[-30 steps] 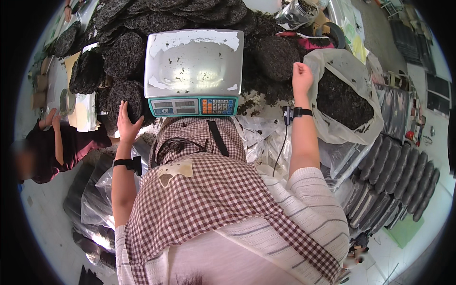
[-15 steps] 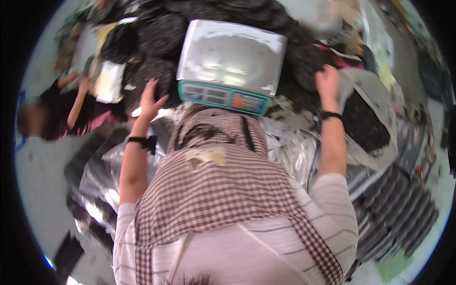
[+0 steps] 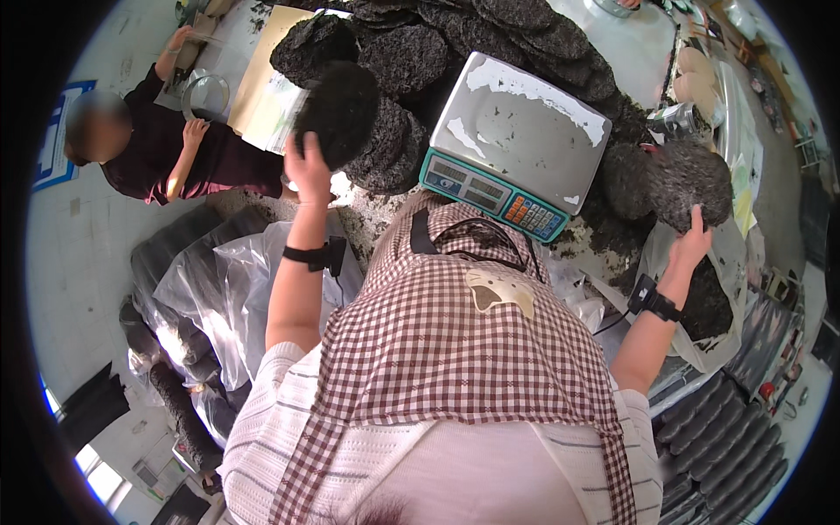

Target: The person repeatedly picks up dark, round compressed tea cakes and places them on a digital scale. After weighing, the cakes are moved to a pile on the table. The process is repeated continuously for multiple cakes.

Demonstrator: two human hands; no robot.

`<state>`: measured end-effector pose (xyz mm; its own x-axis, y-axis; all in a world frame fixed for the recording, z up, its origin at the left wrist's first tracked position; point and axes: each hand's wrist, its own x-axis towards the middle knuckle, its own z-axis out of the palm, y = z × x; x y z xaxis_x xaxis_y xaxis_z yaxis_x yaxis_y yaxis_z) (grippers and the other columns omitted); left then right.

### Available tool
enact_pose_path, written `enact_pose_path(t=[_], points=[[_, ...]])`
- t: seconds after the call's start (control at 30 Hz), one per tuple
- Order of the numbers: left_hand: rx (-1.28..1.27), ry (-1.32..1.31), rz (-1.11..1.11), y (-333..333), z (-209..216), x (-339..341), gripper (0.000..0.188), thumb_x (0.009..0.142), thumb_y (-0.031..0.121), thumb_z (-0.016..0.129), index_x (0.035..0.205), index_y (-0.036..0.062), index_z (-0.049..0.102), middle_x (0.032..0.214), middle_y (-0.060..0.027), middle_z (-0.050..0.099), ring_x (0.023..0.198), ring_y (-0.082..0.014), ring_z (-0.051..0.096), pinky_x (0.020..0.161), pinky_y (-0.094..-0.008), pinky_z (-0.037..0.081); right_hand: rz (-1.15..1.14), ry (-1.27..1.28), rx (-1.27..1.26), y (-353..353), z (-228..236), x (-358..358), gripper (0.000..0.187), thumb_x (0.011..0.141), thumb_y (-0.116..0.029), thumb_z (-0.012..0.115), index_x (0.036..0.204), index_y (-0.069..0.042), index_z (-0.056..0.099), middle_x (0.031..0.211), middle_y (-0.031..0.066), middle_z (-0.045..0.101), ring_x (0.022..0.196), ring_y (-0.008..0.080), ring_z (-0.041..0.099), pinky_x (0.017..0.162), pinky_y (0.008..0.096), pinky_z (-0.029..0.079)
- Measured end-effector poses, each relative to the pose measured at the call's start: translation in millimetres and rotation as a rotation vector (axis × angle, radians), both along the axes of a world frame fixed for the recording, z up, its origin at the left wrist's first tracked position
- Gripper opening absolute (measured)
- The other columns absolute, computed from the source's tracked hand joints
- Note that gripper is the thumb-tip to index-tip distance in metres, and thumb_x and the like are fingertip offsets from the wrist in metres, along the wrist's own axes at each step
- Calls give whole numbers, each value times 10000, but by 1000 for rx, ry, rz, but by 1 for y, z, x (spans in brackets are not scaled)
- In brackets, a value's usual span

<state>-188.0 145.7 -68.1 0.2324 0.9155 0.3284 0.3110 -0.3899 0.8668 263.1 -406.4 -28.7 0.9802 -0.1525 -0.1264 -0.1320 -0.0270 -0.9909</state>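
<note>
My left hand (image 3: 310, 171) grips the lower edge of a round black dried seaweed cake (image 3: 339, 114), tilted and slightly blurred, above other cakes. On the far side of the scale, my right hand (image 3: 691, 248) holds a second round dried seaweed cake (image 3: 691, 186) by its near edge; the thumb is partly hidden. Between the two hands sits a teal digital scale (image 3: 525, 127) with a worn silver pan that carries only dark crumbs. Behind it, a heap of dark seaweed cakes (image 3: 490, 39) spreads across the table. More cakes (image 3: 385, 153) lie stacked beside my left hand.
Another person (image 3: 184, 153) in dark clothes works at the left, beside a ring-shaped item (image 3: 206, 94). An open plastic bag (image 3: 713, 306) with dark seaweed stands near my right forearm. Clear plastic bags (image 3: 254, 289) hang at the left. Packed dark rolls (image 3: 722, 437) are piled at lower right.
Both hands were free of cakes and raised beside the scale; now each holds one. My hands have spread further apart, and the whole view has shifted, with the scale further right.
</note>
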Motion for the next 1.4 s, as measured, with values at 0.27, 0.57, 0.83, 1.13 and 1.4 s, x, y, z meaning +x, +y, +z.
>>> enact_pose_path(t=[0.27,0.57,0.83,1.13,1.4], points=[[-1014,-443,-517,-72,48,120,303,1069,171,639,1306,-8,582,1174,-82,706,1030,-178,693,884,-331,584,606,457,640,204,7,-144,401,1011,-64,674,1388,25,574,1310,131,676,1179,275,673,1035,417,550],[-185,47,-644,-44,-1,117,401,1039,152,641,1409,14,568,1244,-144,680,1099,-239,675,974,-367,530,591,156,-87,204,-16,-126,645,921,-230,838,1410,54,529,1349,161,644,1172,240,656,1014,407,537],[418,1000,-552,-13,-119,26,778,1034,540,537,1674,178,287,1746,-130,228,1616,-334,181,1298,-536,130,427,-400,-638,118,24,-146,308,959,-161,756,1206,5,675,1206,153,658,1013,266,692,882,351,571],[233,416,-552,15,-35,55,449,1069,330,534,1403,39,606,1503,-204,544,1391,-390,501,1171,-494,368,224,139,-357,-2,-34,-148,507,1065,-437,615,1140,50,733,1039,113,759,908,143,703,814,286,542],[566,639,-664,-72,-44,228,591,1025,502,555,1378,32,618,1547,-195,504,1476,-378,419,1236,-550,289,687,-1,-1014,170,-27,-93,482,1022,-402,629,1028,74,708,1055,275,704,947,494,637,906,515,520]])
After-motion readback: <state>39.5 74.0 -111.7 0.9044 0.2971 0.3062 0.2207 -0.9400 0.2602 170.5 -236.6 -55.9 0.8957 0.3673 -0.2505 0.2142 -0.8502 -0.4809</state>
